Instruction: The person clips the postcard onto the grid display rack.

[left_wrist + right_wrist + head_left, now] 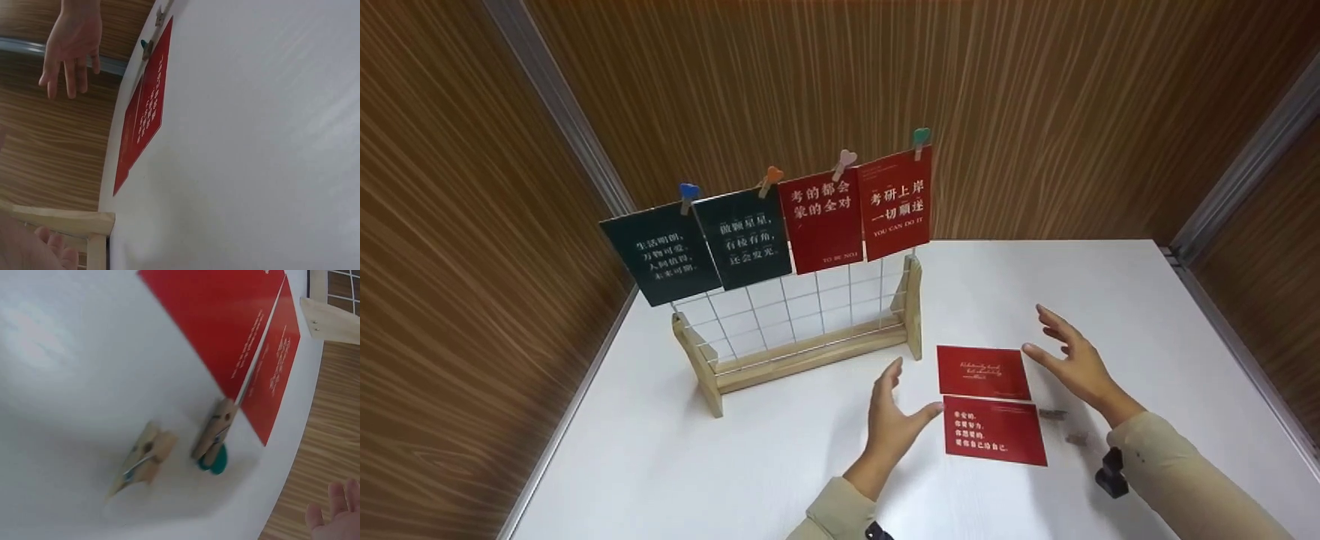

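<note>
Two red cards with white print lie on the white table, an upper card (982, 363) and a lower card (994, 442) edge to edge. To their left my left hand (891, 424) is raised, thumb and fingers spread, holding nothing. My right hand (1078, 369) hovers by the upper card's right edge, fingers parted and also without anything in them. Beside the cards on the right lie two small wooden clothespins; one clothespin (216, 430) has a teal heart on its end, the other clothespin (140, 458) lies tilted on its side.
A wooden stand (810, 358) with a wire grid (802, 304) stands left of the cards. Two dark green cards (664, 251) and two red cards (819, 232) hang along its top from heart-topped clothespins. Wood-grain panels (1035, 112) enclose the table.
</note>
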{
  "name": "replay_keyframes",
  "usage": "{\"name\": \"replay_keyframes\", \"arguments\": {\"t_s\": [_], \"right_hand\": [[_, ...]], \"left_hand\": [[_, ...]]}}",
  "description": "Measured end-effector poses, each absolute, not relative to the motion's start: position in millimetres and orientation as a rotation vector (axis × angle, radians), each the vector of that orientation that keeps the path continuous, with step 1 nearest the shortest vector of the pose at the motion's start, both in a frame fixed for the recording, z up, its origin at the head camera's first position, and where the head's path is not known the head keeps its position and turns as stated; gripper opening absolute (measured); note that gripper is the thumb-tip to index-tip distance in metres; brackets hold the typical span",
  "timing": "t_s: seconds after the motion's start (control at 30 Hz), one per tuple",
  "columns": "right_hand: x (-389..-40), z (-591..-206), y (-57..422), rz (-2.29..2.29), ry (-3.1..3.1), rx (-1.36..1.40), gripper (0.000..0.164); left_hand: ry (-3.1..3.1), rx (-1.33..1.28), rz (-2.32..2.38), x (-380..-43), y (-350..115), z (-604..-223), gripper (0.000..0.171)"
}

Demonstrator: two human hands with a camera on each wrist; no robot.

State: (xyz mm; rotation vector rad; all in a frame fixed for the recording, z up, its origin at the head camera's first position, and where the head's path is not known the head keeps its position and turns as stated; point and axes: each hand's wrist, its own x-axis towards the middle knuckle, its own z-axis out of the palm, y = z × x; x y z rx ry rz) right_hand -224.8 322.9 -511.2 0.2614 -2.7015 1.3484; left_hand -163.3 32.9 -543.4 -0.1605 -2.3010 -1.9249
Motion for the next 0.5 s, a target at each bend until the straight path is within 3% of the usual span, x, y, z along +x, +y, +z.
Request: {"name": "replay_keyframes", "arguments": {"t_s": [0.5], "right_hand": [[-202, -534, 353, 1.36, -2.791, 0.143, 0.073]], "left_hand": [[-2.469, -0.163, -1.985, -160, 71, -554, 0.083]]}}
